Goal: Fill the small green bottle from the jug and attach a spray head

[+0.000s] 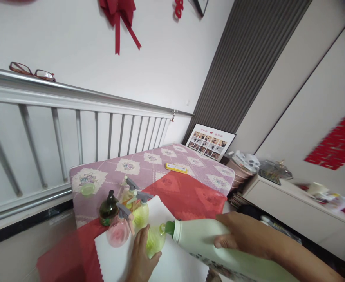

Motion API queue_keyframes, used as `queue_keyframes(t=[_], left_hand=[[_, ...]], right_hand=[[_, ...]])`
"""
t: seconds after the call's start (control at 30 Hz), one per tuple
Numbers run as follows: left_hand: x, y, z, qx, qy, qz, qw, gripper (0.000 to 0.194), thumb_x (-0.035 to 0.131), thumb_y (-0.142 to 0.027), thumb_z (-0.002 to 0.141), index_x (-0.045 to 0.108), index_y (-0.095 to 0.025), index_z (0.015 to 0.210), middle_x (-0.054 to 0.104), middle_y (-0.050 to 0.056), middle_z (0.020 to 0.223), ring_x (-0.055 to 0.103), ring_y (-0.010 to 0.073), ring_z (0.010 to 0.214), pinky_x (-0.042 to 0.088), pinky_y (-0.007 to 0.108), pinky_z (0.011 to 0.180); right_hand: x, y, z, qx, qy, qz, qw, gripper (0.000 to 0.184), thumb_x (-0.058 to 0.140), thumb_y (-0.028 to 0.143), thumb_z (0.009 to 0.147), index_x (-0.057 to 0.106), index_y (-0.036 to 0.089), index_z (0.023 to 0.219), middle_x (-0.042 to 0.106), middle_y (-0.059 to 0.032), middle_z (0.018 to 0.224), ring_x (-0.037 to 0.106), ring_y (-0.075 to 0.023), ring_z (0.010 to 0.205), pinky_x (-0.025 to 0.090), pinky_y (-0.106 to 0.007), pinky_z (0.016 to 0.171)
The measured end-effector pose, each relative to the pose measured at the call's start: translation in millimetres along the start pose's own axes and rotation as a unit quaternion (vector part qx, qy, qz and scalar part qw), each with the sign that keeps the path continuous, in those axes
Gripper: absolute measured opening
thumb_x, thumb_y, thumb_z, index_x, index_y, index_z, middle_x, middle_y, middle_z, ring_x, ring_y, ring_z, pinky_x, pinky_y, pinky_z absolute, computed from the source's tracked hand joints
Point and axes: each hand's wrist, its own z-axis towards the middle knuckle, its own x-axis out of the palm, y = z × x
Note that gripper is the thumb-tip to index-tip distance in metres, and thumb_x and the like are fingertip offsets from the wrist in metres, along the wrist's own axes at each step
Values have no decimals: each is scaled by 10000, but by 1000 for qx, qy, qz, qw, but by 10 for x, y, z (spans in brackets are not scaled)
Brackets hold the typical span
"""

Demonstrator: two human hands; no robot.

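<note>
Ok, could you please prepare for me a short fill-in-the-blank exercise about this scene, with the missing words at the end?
1. The left hand holds the small yellow-green bottle, and the big bottle in the right hand is pale ____.
2. Of the bottles with spray heads, the nearest one is ____.
3. The sheet with zigzag edges is ____.
4. The bow on the wall is ____.

Missing words: green; pink; white; red.

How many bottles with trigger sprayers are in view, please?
3: a pink one beside the dark bottle, a green one just beyond the left hand, and a yellow one behind that, partly hidden.
</note>
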Motion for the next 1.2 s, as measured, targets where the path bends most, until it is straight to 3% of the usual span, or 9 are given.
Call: queue_keyframes(t=[0.73, 1.2], left_hand=[[-6, -18, -12, 2, -5, 8, 1000, 842, 635, -246, 672, 376, -153, 1469, 467, 148, 1543, 396, 258, 1456, 319, 360, 1230], [-17, -29, 8, -1, 3, 6, 1000, 875, 635, -238, 660, 355, -104, 1478, 459, 164, 1538, 383, 251, 1459, 302, 340, 1238]], right_hand=[[-25, 15, 11, -11, 2, -1, 1000, 283, 665, 432, 800, 693, 185, 935, 756, -157, 1065, 697, -349, 946, 467, -363, 743], [-12, 2, 30, -3, 1, 2, 1000, 282, 674, 439, 791, 689, 186, 916, 754, -158, 1064, 694, -349, 957, 459, -363, 750]])
